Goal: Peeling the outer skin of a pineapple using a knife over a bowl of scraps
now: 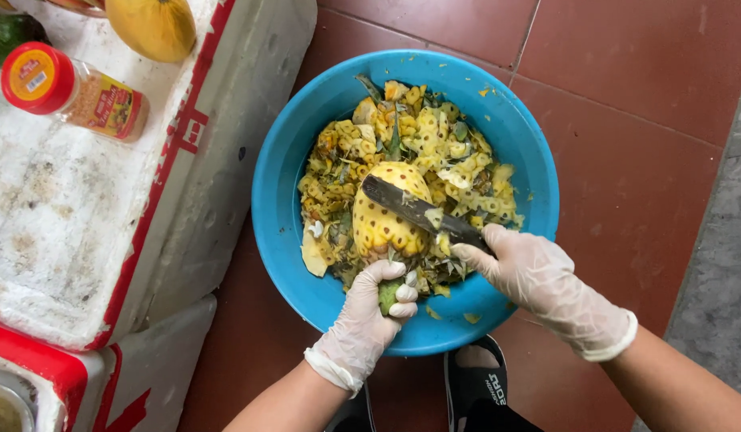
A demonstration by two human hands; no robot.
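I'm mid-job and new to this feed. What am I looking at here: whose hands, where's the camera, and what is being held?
The one camera sits on a person's head, looking down at their own gloved hands. The left hand grips a peeled yellow pineapple by its green stem end. The right hand holds a dark-bladed knife laid across the fruit. Both are over a round blue plastic basin of peelings on the reddish tiled floor. To the left, a red-capped spice jar lies on a white foam box.
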